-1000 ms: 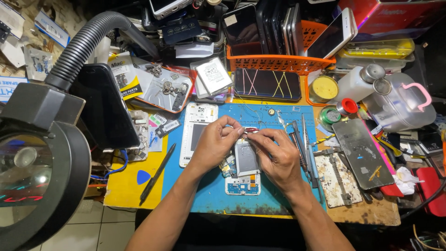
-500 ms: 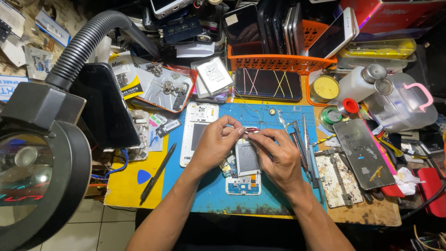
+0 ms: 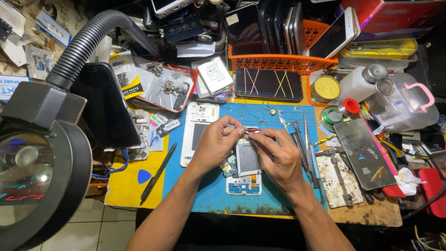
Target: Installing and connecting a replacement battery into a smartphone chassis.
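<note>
My left hand (image 3: 217,141) and my right hand (image 3: 275,155) meet over a blue work mat (image 3: 211,195). Together their fingertips pinch a small red and white part (image 3: 252,131), too small to identify. Directly below the hands lies an opened phone body (image 3: 246,163) with a grey metal shield and a blue circuit board at its lower end. A white phone frame (image 3: 197,131) lies flat on the mat just left of my left hand.
Tweezers and slim tools (image 3: 303,145) lie right of the hands, a black stylus (image 3: 158,173) and blue pick (image 3: 144,176) to the left. A big magnifier lamp (image 3: 42,158) fills the left side. An orange basket of phones (image 3: 283,60), bottles (image 3: 360,83) and a jug stand behind.
Both hands stay over the phone body with only slight finger movement on the small part. Nothing else has shifted.
</note>
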